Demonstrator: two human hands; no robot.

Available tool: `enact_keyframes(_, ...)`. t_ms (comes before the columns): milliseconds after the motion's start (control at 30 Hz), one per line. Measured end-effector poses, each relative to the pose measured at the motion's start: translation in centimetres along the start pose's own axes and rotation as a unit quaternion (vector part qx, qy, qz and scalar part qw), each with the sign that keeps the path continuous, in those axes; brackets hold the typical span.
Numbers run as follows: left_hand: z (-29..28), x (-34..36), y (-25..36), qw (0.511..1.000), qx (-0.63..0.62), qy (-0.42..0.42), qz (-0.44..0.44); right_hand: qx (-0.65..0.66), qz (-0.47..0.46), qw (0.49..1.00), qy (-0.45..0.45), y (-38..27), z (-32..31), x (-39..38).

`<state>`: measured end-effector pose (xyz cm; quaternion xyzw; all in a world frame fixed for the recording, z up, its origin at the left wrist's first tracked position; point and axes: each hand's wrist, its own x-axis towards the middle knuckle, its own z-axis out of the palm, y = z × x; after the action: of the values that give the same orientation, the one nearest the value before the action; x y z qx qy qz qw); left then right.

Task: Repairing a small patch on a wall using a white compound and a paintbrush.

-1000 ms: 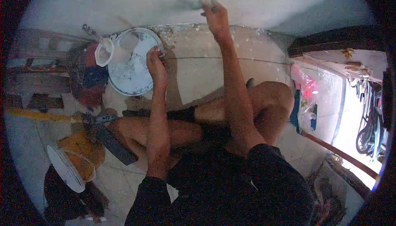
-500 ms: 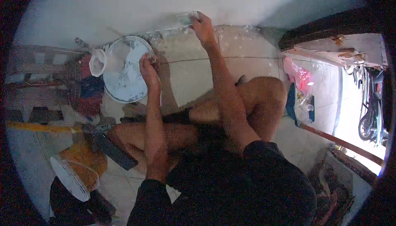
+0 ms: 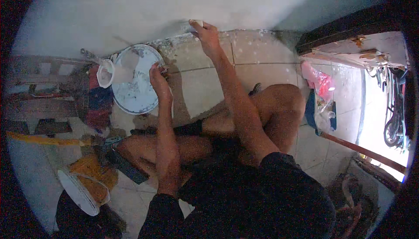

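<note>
The right hand (image 3: 209, 38) pinches a small pale flat piece (image 3: 199, 22), probably light and stiff, best held edgewise; the left hand (image 3: 159, 80) has an unclear grip.

The wall (image 3: 131, 16) looks matt, the cup (image 3: 117, 74) smooth plastic, the pink bag (image 3: 322, 83) glossy plastic.

The right grip (image 3: 204, 34) has moved leftward, nearer the floor (image 3: 198, 86).

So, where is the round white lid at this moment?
In the head view, the round white lid is left of centre, near the foot of the wall, with the left hand by its right edge.
</note>
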<state>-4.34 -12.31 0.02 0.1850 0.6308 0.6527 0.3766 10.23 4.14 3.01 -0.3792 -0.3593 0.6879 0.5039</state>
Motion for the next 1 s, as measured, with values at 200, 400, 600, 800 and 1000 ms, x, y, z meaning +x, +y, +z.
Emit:
enact_keyframes(200, 0.1, -0.1, 0.2, 0.998, 0.025, 0.036, -0.034, -0.046, 0.052, 0.997, -0.036, 0.2, 0.6, -0.4)
enact_keyframes(400, -0.1, -0.1, 0.2, 0.999, 0.052, 0.011, 0.009, -0.098, 0.025, 0.994, -0.044, 1.9, 0.2, 0.7)
enact_keyframes(600, 0.5, 0.0, -0.1, 1.000, 0.002, -0.003, -0.027, -0.128, 0.006, 0.991, -0.030, 2.7, -0.8, 2.5)
enact_keyframes(800, -4.4, 0.2, 0.2, 0.998, 0.025, 0.058, -0.015, -0.151, -0.032, 0.984, -0.091, 0.8, 6.6, -1.5)
enact_keyframes(1000, -2.0, -0.1, -0.2, 0.993, 0.090, 0.038, 0.060, -0.266, -0.055, 0.961, -0.058, 3.0, 3.4, -0.2)
